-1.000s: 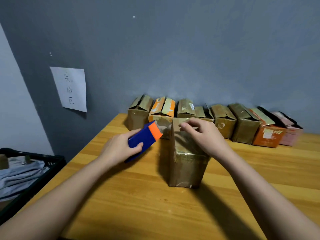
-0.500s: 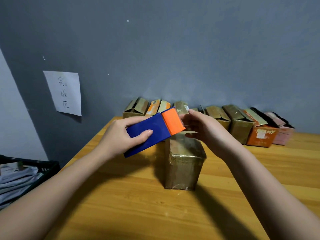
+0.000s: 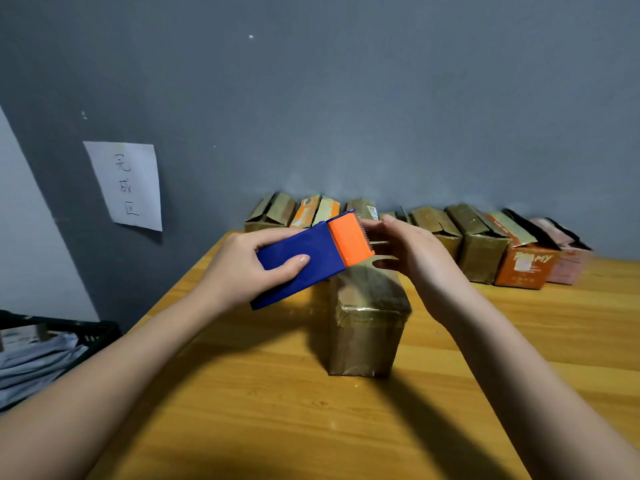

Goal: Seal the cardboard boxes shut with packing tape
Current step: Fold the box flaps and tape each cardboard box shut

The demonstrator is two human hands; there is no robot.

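Note:
A brown cardboard box (image 3: 367, 327) stands upright on the wooden table (image 3: 311, 427), its faces shiny with tape. My left hand (image 3: 239, 268) grips a blue tape dispenser (image 3: 304, 261) with an orange cutter head, held above the box's far left top edge. My right hand (image 3: 412, 258) is at the toothed cutter end, fingers curled there; a thin strip of tape seems pinched between finger and thumb, but it is hard to see. The box's top is mostly hidden behind the dispenser and my right hand.
A row of several open-flapped cardboard boxes (image 3: 464, 233) lines the grey wall, with an orange box (image 3: 523, 268) and a pink one near the right end. A paper sign (image 3: 128, 185) hangs on the wall. A black crate (image 3: 52, 344) with grey packets sits at lower left.
My left hand raised the dispenser from beside the box to above its top. My right hand left the box top and came to the cutter end.

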